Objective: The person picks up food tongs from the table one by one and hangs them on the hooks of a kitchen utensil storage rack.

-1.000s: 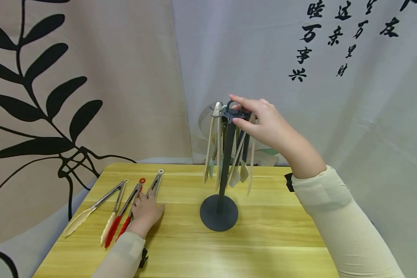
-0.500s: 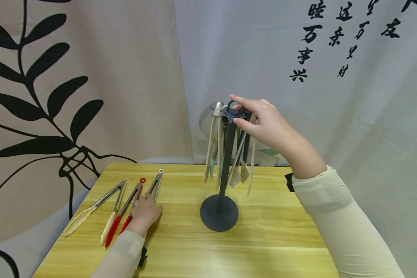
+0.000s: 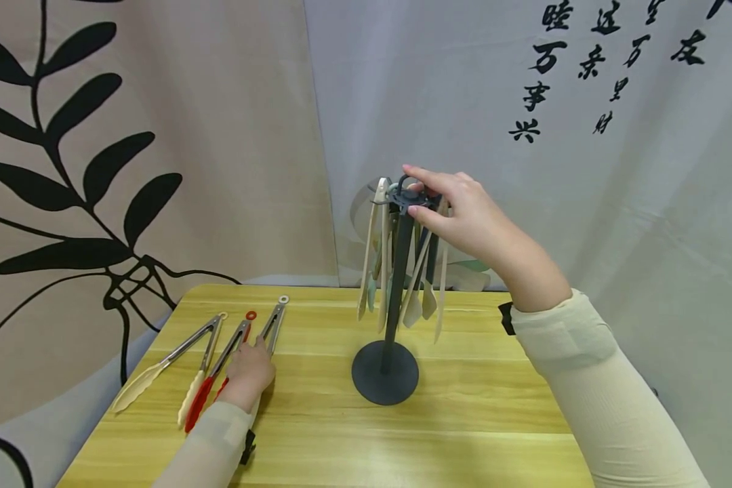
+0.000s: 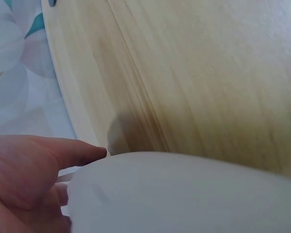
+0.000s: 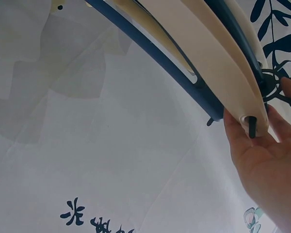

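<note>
My left hand [image 3: 251,369] grips the rightmost of the tongs [image 3: 278,313], steel with a white ring, low over the table's left side. In the left wrist view a broad white tong head [image 4: 174,194] fills the foreground, beside the thumb and bent fingers [image 4: 77,151]. At the centre stands a dark grey utensil rack [image 3: 396,285] with a round base. My right hand [image 3: 463,207] holds its hooked top, thumb and fingers around it. Cream utensils [image 5: 208,58] and a dark blue utensil [image 5: 155,58] hang there by handle holes, close to the right fingers.
Left of the hand lie spread red-tipped tongs [image 3: 200,400] and cream-tipped tongs [image 3: 137,390] on the wooden table [image 3: 463,427]. A patterned curtain [image 3: 232,135] hangs right behind the table's back edge. The rack stands tall between the two arms.
My left hand has shifted slightly left toward the red-tipped tongs, its fingers drawn closer in around the white-ringed tongs. The right hand and the rack stay as they were.
</note>
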A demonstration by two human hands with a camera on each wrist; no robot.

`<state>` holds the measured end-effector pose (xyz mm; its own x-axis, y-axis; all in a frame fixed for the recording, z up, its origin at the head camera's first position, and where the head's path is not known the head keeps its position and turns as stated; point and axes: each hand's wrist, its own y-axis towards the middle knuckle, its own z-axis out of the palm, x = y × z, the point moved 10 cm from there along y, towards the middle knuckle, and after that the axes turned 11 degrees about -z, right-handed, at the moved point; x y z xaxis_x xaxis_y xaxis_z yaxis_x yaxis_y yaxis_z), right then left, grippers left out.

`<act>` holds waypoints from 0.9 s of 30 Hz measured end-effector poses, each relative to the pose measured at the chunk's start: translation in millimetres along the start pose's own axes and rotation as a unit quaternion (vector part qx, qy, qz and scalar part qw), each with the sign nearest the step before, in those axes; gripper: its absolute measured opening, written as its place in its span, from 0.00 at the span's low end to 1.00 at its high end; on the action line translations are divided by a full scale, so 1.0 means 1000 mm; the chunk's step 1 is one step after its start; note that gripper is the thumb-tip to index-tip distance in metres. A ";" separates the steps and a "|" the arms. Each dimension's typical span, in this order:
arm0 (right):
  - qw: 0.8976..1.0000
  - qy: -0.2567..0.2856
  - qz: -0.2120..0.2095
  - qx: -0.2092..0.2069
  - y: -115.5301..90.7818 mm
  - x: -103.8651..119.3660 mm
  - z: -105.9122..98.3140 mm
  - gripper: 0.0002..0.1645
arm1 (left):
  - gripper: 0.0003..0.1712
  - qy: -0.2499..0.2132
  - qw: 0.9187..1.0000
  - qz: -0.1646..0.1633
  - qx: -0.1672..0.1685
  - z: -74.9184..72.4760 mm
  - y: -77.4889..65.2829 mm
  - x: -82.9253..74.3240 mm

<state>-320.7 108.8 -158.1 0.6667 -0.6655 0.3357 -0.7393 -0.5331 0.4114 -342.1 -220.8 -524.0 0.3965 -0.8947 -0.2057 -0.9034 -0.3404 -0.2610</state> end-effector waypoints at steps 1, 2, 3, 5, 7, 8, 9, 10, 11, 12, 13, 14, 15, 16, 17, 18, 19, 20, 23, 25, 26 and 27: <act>1.000 0.001 0.000 0.001 0.000 0.000 0.000 0.35 | 0.35 0.000 1.000 0.000 -0.001 0.000 0.000 0.000; 1.000 0.001 0.000 0.001 0.001 0.000 0.001 0.35 | 0.35 0.001 1.000 0.000 -0.001 0.000 0.001 0.001; 1.000 0.002 0.000 0.001 0.001 0.000 0.001 0.35 | 0.35 0.002 1.000 0.001 -0.001 0.000 0.001 0.001; 1.000 0.002 0.001 0.002 0.001 0.000 0.001 0.35 | 0.36 0.005 1.000 0.002 0.000 0.000 0.001 0.001; 1.000 0.004 0.001 0.002 0.002 0.000 0.001 0.35 | 0.36 0.009 1.000 0.001 0.002 0.001 0.001 0.001; 1.000 0.004 0.001 0.002 0.002 0.001 0.001 0.35 | 0.36 0.010 1.000 0.002 0.003 0.001 0.001 0.000; 1.000 0.005 0.001 0.002 0.002 0.001 0.001 0.35 | 0.36 0.011 1.000 0.001 0.004 0.001 0.001 0.000; 1.000 0.005 0.001 0.002 0.002 0.001 0.001 0.35 | 0.36 0.013 1.000 0.002 0.005 0.000 0.000 -0.001; 1.000 0.005 0.002 0.002 0.002 0.000 0.002 0.35 | 0.36 0.013 1.000 0.004 0.003 0.000 0.000 -0.003; 1.000 0.005 0.003 0.003 0.002 0.000 0.002 0.35 | 0.36 0.012 1.000 0.005 0.002 -0.001 -0.001 -0.004; 1.000 0.005 0.004 0.003 0.002 0.000 0.002 0.35 | 0.35 0.010 1.000 0.007 0.000 -0.002 -0.002 -0.005; 1.000 0.004 0.004 0.003 0.002 0.000 0.002 0.35 | 0.35 0.007 1.000 0.009 -0.005 -0.003 -0.003 -0.007; 1.000 0.003 0.005 0.003 0.002 0.000 0.001 0.35 | 0.35 0.002 1.000 0.012 -0.011 -0.005 -0.004 -0.008; 1.000 0.003 0.005 0.003 0.002 0.000 0.001 0.35 | 0.35 -0.006 1.000 0.018 -0.020 -0.007 -0.005 -0.011; 1.000 0.002 0.004 0.003 0.002 0.000 0.001 0.35 | 0.35 -0.014 0.999 0.023 -0.028 -0.010 -0.006 -0.013; 1.000 0.002 0.004 0.004 0.002 0.000 0.001 0.35 | 0.35 -0.024 0.999 0.029 -0.037 -0.012 -0.007 -0.015; 1.000 0.002 0.003 0.004 0.002 0.000 0.001 0.35 | 0.36 -0.035 0.998 0.035 -0.045 -0.015 -0.008 -0.018; 1.000 0.002 0.003 0.004 0.002 0.001 0.001 0.35 | 0.36 -0.045 0.997 0.042 -0.054 -0.018 -0.009 -0.020; 1.000 0.002 0.003 0.004 0.003 0.001 0.002 0.35 | 0.38 -0.066 0.993 0.059 -0.071 -0.024 -0.012 -0.027; 1.000 0.002 0.004 0.003 0.003 0.002 0.002 0.35 | 0.38 -0.074 0.992 0.065 -0.080 -0.026 -0.013 -0.029; 1.000 0.003 0.004 0.003 0.003 0.002 0.002 0.35 | 0.39 -0.075 0.991 0.066 -0.085 -0.027 -0.014 -0.030; 1.000 0.003 0.004 0.003 0.003 0.001 0.002 0.35 | 0.39 -0.075 0.991 0.068 -0.091 -0.028 -0.014 -0.031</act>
<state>-321.8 105.5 -158.3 0.6606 -0.6667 0.3451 -0.7458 -0.5304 0.4031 -346.4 -196.2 -487.0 0.2762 -0.8873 -0.3695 -0.9593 -0.2780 -0.0496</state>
